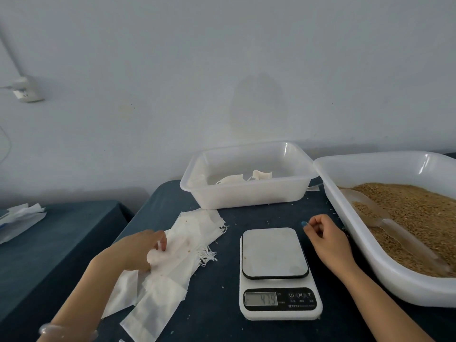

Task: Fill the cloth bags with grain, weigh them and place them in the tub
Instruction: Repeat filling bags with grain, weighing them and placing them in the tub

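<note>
1. Dark blue surface [217, 304] carries a scale [275, 267] near its front edge.
2. At its left edge the left hand [140, 250] pinches one of the cloth bags [153, 304].
3. Near the grain [419, 218] the right hand [325, 234] hovers loosely curled, empty.
4. Far edge: tub [246, 193] with filled bags.

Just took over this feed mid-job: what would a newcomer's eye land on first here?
The white tray of grain at right stands out, a clear scoop lying in it. At centre sits a digital scale, platform bare; left of it, the left hand grips the pile of empty cloth bags.
</note>
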### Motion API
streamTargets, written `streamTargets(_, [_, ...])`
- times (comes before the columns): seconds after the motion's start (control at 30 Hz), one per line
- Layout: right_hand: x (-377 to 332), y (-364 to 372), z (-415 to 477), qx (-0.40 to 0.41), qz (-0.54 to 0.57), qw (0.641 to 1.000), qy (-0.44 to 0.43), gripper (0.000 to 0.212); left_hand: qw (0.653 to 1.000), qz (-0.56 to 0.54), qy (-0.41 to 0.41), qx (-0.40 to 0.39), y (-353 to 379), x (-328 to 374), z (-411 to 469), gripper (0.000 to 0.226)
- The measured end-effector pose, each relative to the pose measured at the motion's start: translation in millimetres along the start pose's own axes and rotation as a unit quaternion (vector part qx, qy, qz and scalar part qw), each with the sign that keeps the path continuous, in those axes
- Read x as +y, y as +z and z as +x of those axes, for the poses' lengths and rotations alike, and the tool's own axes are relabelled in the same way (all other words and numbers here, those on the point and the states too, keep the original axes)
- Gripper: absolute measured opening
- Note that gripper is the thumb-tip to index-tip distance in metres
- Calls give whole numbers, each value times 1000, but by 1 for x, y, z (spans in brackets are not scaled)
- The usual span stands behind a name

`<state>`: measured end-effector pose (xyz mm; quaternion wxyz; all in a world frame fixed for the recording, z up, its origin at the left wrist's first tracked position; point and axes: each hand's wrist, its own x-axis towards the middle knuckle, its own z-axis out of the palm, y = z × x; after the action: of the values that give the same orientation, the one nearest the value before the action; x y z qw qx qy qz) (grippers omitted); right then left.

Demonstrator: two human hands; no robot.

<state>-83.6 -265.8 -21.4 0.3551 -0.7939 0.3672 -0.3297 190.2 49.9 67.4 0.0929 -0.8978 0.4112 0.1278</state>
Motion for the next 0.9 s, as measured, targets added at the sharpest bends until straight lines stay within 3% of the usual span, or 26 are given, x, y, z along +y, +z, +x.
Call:
streamTargets(0.2, [0, 0, 0, 1, 4, 1000, -1, 11, 997, -74, -6, 33, -10, -13, -2, 7])
streamTargets(0.3, [0, 0, 0, -1, 9, 1000, -4, 13, 993, -107, -20, 45, -13, -13, -1, 27])
streamTargets(0.47, [0, 0, 0, -2, 5, 1000, -5, 14, 991, -132, -15, 34, -15, -11, -4, 42])
streamTargets(0.63, [0, 0, 0, 0, 3, 1000, -4, 14, 967, -188, -60, 162, -19, -11, -6, 23])
streamTargets(0.9, [-4, 0, -1, 0, 39, 999, -14, 14, 910, -260, 50, 320, -35, 74, 0, 23])
